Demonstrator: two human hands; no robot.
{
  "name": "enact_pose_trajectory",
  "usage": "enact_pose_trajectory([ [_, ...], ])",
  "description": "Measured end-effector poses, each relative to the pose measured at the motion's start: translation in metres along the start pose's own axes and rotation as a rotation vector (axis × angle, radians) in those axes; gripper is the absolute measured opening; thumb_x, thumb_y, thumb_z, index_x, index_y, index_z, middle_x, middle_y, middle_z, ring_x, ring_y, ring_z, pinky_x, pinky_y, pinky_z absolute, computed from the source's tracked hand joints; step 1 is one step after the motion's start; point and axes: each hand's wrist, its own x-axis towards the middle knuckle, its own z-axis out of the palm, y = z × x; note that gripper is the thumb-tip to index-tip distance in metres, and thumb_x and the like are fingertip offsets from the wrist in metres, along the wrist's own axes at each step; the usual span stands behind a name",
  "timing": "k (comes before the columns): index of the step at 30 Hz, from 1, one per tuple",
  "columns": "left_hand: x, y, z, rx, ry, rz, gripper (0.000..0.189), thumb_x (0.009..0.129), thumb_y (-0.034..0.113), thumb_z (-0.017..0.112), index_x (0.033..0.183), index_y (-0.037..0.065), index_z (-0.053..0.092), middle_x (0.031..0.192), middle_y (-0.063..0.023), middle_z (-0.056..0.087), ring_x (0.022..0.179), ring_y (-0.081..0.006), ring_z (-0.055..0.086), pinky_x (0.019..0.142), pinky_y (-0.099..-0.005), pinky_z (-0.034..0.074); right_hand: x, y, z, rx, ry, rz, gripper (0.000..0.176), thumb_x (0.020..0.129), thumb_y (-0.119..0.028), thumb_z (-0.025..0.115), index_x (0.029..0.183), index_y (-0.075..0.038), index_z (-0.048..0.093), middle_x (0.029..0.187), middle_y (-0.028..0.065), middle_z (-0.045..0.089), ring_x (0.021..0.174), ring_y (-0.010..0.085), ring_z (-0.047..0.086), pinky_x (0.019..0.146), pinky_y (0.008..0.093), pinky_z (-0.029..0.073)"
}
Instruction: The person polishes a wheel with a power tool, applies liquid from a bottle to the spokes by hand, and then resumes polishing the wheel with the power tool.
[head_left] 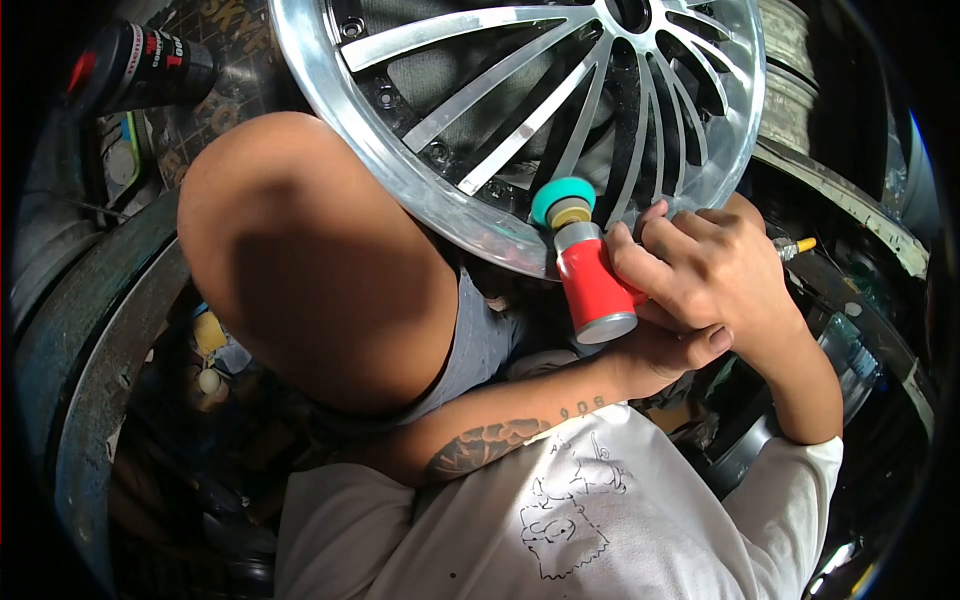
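A small red air polisher (pixel 595 280) with a teal round pad (pixel 563 200) is in both my hands. The pad sits at the inner edge of the polished lip of an alloy wheel (pixel 450 205). My right hand (pixel 705 260) is wrapped over the tool's handle from above, its fingers bent beside the red body. Underneath, my left hand (pixel 675 350) closes round the handle area; its thumb shows and its other fingers are mostly hidden. A yellow-tipped air fitting (pixel 800 247) sticks out beyond my right hand. The wheel has thin silver spokes with black gaps and leans by my bare knee.
A dark bottle with a red cap (pixel 150 65) lies at the upper left. Old tyre-like curved rims (pixel 110 350) stand along the left. More wheel rims (pixel 790 80) are stacked at the upper right. Clutter, including a yellow object (pixel 208 330), lies below my leg.
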Motion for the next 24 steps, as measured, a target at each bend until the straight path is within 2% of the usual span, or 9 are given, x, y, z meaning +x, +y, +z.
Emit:
enact_pose_trajectory([
  [3,0.0,-0.005,-0.005,0.012,-0.108,-0.085,0.114,0.083,0.071,0.072,0.157,-0.002,0.024,0.155,-0.0187,0.037,0.146,-0.0277,0.041,0.12,-0.0451,0.036,-0.009,-0.008,-0.005,-0.006,0.017,0.086,0.041,0.075,-0.022,0.069,0.114,-0.011,0.063,0.083,0.0072,0.064,0.066,0.0172,0.069,0.058,0.0307,0.056],
  [6,0.001,-0.002,-0.009,0.009,-0.173,-0.148,0.114,0.083,0.071,0.072,0.156,-0.002,0.024,0.155,-0.0188,0.037,0.146,-0.0277,0.041,0.12,-0.045,0.036,-0.023,-0.012,-0.009,0.033,0.061,0.244,0.047,0.069,-0.02,0.071,0.114,-0.01,0.065,0.084,0.0063,0.064,0.065,0.0178,0.067,0.057,0.0317,0.055],
  [8,0.004,0.003,-0.009,0.004,-0.192,-0.174,0.113,0.083,0.071,0.072,0.156,-0.002,0.025,0.155,-0.0188,0.038,0.146,-0.0277,0.041,0.12,-0.0449,0.036,-0.034,-0.011,-0.006,0.013,0.031,0.282,0.049,0.066,-0.02,0.072,0.113,-0.01,0.066,0.085,0.0059,0.064,0.063,0.0186,0.066,0.056,0.0326,0.054],
  [19,0.004,0.007,-0.006,0.009,-0.215,-0.214,0.111,0.083,0.07,0.072,0.155,-0.003,0.028,0.155,-0.0191,0.039,0.146,-0.0278,0.041,0.12,-0.0445,0.037,-0.029,-0.01,0.0,0.073,0.044,0.197,0.046,0.073,-0.023,0.072,0.116,-0.009,0.063,0.089,0.0121,0.067,0.063,0.0199,0.069,0.055,0.0311,0.054],
  [22,0.004,0.008,-0.003,0.059,-0.174,-0.153,0.111,0.083,0.069,0.072,0.155,-0.003,0.029,0.155,-0.0192,0.039,0.146,-0.0278,0.041,0.12,-0.0443,0.037,-0.024,-0.008,0.002,0.074,0.032,0.162,0.045,0.075,-0.024,0.072,0.117,-0.01,0.062,0.09,0.013,0.068,0.064,0.02,0.07,0.055,0.0305,0.054],
  [24,0.002,0.005,-0.002,0.175,-0.136,-0.033,0.109,0.084,0.068,0.072,0.154,-0.004,0.03,0.154,-0.0194,0.04,0.145,-0.0274,0.042,0.119,-0.0437,0.038,-0.02,-0.008,0.002,0.073,0.016,0.15,0.045,0.077,-0.024,0.071,0.118,-0.01,0.061,0.09,0.0129,0.068,0.064,0.0199,0.07,0.055,0.0303,0.054],
])
